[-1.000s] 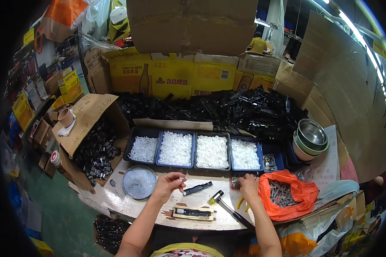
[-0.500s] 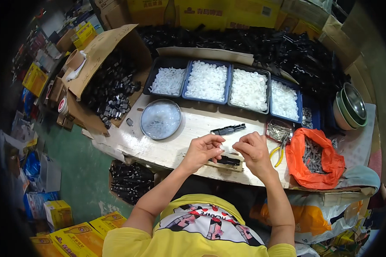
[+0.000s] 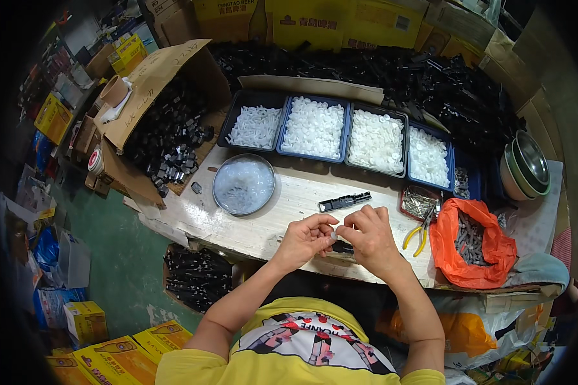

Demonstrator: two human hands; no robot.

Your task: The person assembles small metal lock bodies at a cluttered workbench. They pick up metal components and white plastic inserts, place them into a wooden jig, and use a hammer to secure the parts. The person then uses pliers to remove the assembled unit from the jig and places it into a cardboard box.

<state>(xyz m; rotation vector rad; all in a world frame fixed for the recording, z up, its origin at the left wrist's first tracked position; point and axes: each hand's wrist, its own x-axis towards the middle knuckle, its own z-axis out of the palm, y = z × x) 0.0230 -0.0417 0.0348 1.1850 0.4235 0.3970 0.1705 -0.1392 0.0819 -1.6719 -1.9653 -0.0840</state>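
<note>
My left hand [image 3: 304, 242] is closed in a pinch on a small white plastic piece [image 3: 333, 235], above the front edge of the bench. Right beside it, my right hand [image 3: 372, 242] has its fingertips pressed together against the left fingertips; whatever they grip is hidden. Below both hands lies a black plastic part [image 3: 344, 248], mostly covered by them. A second black plastic part [image 3: 345, 201], long and narrow, rests on the bench just beyond my fingers.
Blue trays [image 3: 279, 149] of small white pieces line the back. Left stand a round dish [image 3: 271, 192] of clear pieces and a carton [image 3: 131, 109] of black parts. Yellow-handled pliers [image 3: 419, 239], a box of metal pins [image 3: 419, 201] and an orange bag [image 3: 443, 247] of grey parts sit right.
My right hand has come down and left, its fingertips now meeting the left ones at the white piece. It covers more of the black part below. The view has shifted slightly.
</note>
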